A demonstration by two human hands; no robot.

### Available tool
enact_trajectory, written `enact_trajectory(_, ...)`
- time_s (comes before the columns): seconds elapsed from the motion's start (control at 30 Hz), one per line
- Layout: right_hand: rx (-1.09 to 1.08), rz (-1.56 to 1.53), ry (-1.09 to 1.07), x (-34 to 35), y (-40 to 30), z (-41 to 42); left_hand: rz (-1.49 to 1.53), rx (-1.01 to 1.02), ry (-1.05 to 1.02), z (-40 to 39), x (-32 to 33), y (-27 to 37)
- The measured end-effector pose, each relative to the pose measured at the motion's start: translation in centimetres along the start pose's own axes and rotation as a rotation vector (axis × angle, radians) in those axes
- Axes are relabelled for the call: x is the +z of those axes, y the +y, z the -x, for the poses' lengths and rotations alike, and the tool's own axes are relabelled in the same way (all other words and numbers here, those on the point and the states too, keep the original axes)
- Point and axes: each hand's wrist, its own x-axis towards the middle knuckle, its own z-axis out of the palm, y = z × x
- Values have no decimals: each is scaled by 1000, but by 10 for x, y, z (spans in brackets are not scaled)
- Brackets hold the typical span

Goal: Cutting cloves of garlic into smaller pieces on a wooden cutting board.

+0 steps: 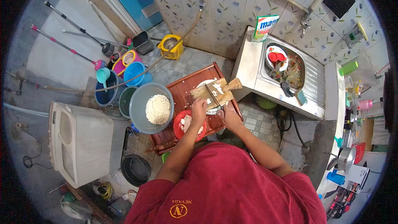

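My right hand (231, 117) grips the handle of a knife (212, 94), whose blade lies across a wooden cutting board (199, 92). My left hand (199, 109) is at the board's near left edge, its fingertips beside a white food piece (208, 101); whether it grips the piece is unclear. Small white cut pieces (218, 88) lie on the board beyond the blade. The board rests over a white plate or bowl (203, 83), mostly hidden. Below my left wrist, a red plastic basin (177, 126) holds larger white chunks. A big grey basin (135, 107) to the left contains a heap of small white pieces (158, 109).
Everything stands on a low reddish wooden table (178, 84). A steel sink (306, 68) with dishes is at the right, a detergent pouch (264, 28) behind it. Buckets (135, 74) and a washing machine (84, 144) stand left. A hose (174, 48) spans above the floor.
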Motion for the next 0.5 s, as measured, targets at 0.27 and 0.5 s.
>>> enact_trajectory(0.27,-51,-18,-29,-16,-16,8,22,-6,11,-3,1,-3)
enact_trajectory(0.5,25,73,-157,-39,-34,16,-23,-20,-20,-5,1,0)
